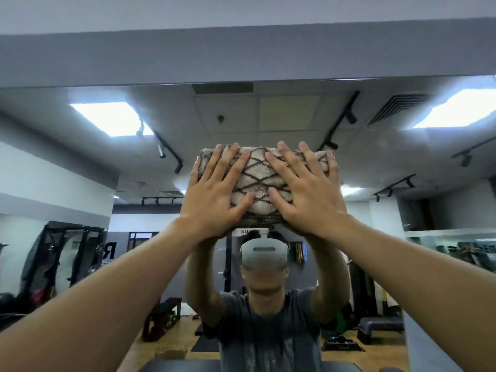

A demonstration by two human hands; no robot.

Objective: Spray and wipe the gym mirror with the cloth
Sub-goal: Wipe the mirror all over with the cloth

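Note:
A folded beige cloth (261, 181) with a dark brown diamond pattern is flat against the gym mirror (112, 162), high up near its top edge. My left hand (214, 194) presses on the cloth's left half with straight, spread fingers. My right hand (303, 191) presses on its right half the same way. Both arms reach up and forward. No spray bottle is in view.
The mirror's top edge meets a grey beam (241, 55). Reflected in the glass are a person in a grey T-shirt (268, 326) wearing a headset, ceiling lights, racks, benches and step platforms on a wooden floor.

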